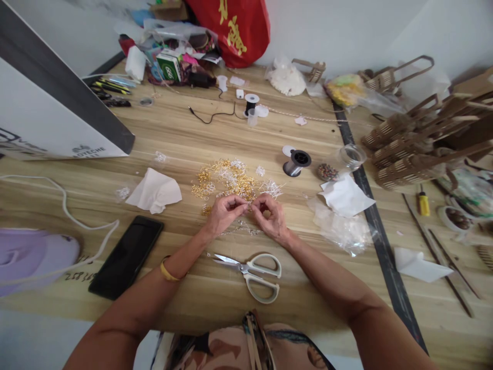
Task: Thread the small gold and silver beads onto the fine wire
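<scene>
My left hand (pixel 228 211) and my right hand (pixel 269 216) meet fingertip to fingertip at the near edge of a pile of small gold and silver jewellery findings (pixel 227 177). Both are closed in a pinch. Whatever lies between the fingertips is too small to name. Just below the hands, a thin silver chain (pixel 242 229) rests on the wooden table. A bunch of silver pins (pixel 272 188) lies beyond my right hand. Nearer to me are scissors (pixel 246 270) with white handles, their blades pointing left.
A black phone (pixel 126 257) and crumpled white paper (pixel 154 191) lie to the left. On the right stand a wire spool (pixel 296 163), a tipped jar (pixel 351 156) with beads and a plastic bag (pixel 344 231). Small woven baskets (pixel 404 139) crowd the far right. A red bag (pixel 234 31) is behind.
</scene>
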Motion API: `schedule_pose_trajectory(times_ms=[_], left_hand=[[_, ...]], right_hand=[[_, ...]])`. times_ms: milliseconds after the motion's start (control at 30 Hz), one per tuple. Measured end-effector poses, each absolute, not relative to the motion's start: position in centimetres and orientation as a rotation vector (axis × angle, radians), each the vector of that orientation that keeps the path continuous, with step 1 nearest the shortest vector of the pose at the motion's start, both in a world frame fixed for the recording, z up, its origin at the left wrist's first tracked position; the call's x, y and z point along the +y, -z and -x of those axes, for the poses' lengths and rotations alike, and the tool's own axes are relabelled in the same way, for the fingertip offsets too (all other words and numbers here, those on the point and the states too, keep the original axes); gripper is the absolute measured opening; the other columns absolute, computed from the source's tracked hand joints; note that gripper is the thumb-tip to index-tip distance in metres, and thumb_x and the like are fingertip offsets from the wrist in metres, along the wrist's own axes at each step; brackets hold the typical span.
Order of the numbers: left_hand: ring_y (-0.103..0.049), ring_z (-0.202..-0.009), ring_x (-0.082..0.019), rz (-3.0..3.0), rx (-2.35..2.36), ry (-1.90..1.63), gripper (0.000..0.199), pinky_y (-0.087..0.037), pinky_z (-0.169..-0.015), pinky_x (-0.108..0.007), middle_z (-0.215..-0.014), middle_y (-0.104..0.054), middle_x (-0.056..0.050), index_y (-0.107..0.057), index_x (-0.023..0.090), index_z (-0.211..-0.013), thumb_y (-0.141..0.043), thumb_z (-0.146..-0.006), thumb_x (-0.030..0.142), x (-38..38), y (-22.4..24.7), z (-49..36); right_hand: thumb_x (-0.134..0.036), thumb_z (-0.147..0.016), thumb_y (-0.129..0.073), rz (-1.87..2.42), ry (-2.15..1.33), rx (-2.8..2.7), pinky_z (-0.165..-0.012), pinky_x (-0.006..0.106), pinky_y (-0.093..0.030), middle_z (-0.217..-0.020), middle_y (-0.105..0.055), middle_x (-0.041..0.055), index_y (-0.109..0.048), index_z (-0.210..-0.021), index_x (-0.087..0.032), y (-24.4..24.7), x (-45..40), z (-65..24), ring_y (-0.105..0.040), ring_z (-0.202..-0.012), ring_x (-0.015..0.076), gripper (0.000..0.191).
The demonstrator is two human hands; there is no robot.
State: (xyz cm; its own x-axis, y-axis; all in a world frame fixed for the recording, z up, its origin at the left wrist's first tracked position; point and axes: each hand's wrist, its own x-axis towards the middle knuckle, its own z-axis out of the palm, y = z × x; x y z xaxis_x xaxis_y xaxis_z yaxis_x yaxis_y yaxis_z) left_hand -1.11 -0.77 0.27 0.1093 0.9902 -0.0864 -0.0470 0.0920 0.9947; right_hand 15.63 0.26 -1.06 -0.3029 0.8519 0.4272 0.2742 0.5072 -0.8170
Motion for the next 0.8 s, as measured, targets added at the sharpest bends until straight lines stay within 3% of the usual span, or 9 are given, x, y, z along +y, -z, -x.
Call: schedule_pose_trajectory(times_ms=[800], left_hand=[[-0.055, -0.059, -0.01, -1.117, 1.13, -1.089, 0.019, -0.045, -0.058, -0.022, -0.063, -0.064, -0.001, -0.067, 0.013, -0.073, -0.073, -0.068, 0.03, -0.8, -0.46, 1.03]], right_hand=[[-0.023, -0.088, -0.057, 0.944, -0.778, -1.832, -0.053, 0.024, -0.043, -0.073, -0.056, 0.0003, -0.055, -0.081, -0.02, 0.99, 0.19, -15.65, -0.051, -0.061, 0.0109, 0.008]])
